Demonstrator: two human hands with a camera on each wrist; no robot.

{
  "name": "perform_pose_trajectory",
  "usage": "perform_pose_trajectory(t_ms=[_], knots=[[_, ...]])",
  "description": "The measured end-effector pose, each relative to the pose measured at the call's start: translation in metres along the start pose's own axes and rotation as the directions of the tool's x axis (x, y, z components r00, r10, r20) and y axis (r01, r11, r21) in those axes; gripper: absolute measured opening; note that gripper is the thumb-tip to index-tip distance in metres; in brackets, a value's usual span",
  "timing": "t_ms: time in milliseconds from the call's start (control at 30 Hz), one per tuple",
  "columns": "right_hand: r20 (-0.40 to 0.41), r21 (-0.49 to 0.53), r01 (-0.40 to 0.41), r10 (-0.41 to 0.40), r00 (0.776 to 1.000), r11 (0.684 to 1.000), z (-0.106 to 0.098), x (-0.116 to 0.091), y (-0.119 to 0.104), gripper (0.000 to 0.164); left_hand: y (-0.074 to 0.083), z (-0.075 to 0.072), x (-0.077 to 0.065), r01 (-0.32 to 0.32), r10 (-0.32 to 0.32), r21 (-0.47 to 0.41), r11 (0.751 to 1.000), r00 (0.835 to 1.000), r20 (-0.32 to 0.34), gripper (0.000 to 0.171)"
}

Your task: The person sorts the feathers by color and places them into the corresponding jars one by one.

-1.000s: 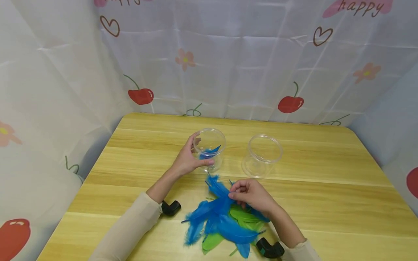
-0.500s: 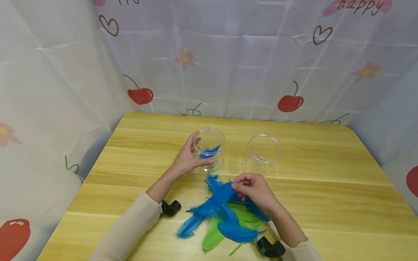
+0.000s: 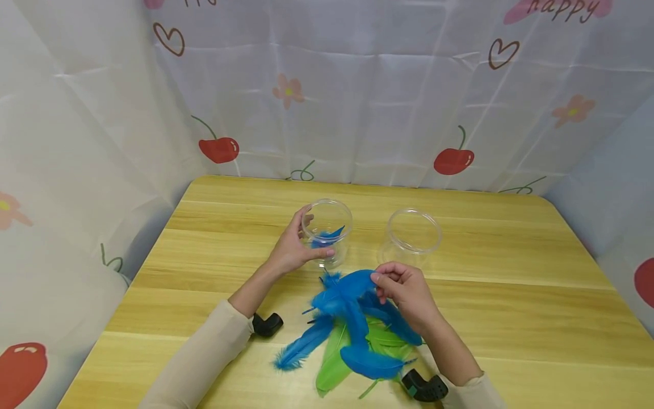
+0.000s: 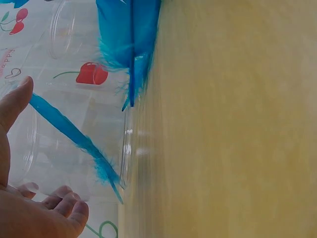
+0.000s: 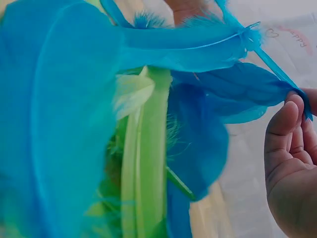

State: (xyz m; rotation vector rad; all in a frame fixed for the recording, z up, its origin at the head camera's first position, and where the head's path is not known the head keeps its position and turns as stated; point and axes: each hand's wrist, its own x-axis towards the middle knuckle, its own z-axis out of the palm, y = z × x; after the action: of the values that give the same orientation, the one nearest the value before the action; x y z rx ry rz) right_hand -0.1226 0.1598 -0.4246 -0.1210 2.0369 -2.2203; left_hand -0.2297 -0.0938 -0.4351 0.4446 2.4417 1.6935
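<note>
Feather (image 3: 345, 286), perhaps several, in right grip (image 3: 406, 292)

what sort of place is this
Likely a curtained-off tabletop workspace: a cherry-print cloth hangs behind a wooden table, where blue and green feathers lie near two clear cups.

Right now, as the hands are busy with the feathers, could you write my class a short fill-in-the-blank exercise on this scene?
1. The left hand grips one of the ____ clear cups.
2. The right hand pinches a feather coloured ____.
3. The feathers on the table are blue and ____.
4. In the head view, the unheld cup stands to the ____ of the gripped one.

Missing words: two; blue; green; right.
</note>
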Motion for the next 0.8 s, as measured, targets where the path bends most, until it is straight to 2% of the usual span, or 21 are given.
perform_pose_trajectory(t_ms=[500, 800], knots=[[-0.094, 0.073, 0.066, -0.059, 0.994, 0.995, 0.002, 0.000, -0.014, 0.008, 0.000, 0.000, 0.000, -0.011, 0.011, 0.008, 1.000, 1.000, 0.005, 0.106], [-0.086, 0.109, 0.095, -0.086, 0.993, 0.990, 0.003, 0.001, -0.018, 0.008, -0.003, -0.001, 0.000, -0.016, 0.016, 0.022, 1.000, 1.000, 0.007, 0.105]])
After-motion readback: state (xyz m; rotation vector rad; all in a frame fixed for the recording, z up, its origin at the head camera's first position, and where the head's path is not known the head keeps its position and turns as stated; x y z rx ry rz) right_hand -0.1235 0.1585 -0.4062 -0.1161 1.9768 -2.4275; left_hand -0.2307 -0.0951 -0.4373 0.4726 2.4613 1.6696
